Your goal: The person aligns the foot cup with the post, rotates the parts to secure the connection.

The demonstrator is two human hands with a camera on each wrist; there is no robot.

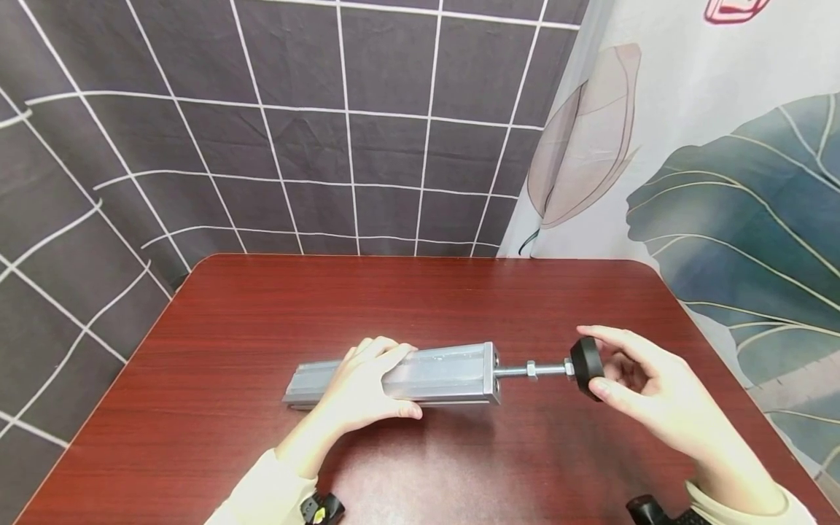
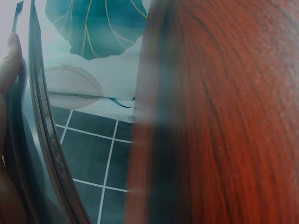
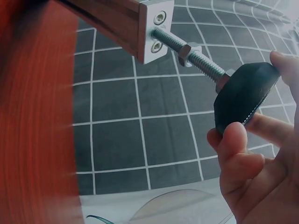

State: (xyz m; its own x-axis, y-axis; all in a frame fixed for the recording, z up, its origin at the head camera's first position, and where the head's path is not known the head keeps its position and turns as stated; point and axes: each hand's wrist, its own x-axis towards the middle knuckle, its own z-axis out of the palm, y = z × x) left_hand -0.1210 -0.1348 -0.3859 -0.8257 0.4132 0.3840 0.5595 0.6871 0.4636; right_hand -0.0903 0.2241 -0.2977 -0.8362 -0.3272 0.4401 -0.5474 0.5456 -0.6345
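Observation:
A silver aluminium profile (image 1: pixel 440 372) lies crosswise in my left hand (image 1: pixel 367 386), thumb along the near side and fingers over the top. In the left wrist view, background shows between the profile (image 2: pixel 44 121) and the table, so it appears raised. From its right end plate (image 3: pixel 156 32), which has two socket screws, a threaded rod (image 1: pixel 515 371) with a hex nut (image 1: pixel 531 369) sticks out. The rod ends in a black levelling foot (image 1: pixel 586 368). My right hand (image 1: pixel 669 397) pinches this foot by its rim between thumb and fingers; its palm stays apart from the foot's face.
Below is a reddish-brown wooden table (image 1: pixel 262 306) with rounded far corners. A dark grey cloth with a white grid (image 1: pixel 387 146) hangs behind it, and a white leaf-patterned curtain (image 1: pixel 741 204) hangs at the right.

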